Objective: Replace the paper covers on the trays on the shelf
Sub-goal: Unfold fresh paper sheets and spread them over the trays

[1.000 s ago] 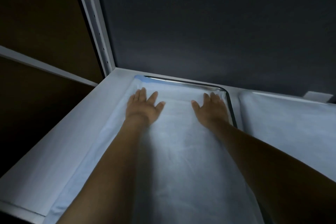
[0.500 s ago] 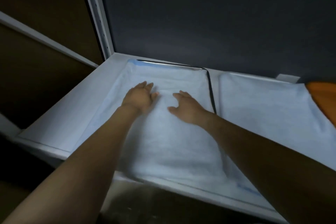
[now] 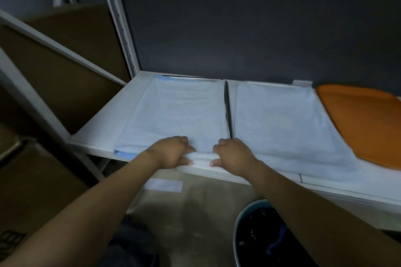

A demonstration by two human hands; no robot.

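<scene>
A white paper cover [image 3: 180,112] lies over the left metal tray [image 3: 227,110] on the white shelf [image 3: 104,119]; only the tray's dark right rim and a bit of its back rim show. My left hand [image 3: 173,153] and my right hand [image 3: 233,155] sit side by side at the front edge of this cover, fingers curled over the paper's front fold. A second white paper cover [image 3: 280,119] lies flat on the tray to the right, whose metal is hidden.
An orange tray [image 3: 364,123] sits at the shelf's far right. Cardboard boxes [image 3: 43,180] stand to the left, behind a shelf post [image 3: 118,19]. Below the shelf, a round bin [image 3: 256,236] with a dark liner stands on the floor, and a white label [image 3: 165,185] shows on a lower surface.
Both hands slid back from the far half of the left cover to its front edge and curled over it. The view pulled back, showing the orange tray and the bin.
</scene>
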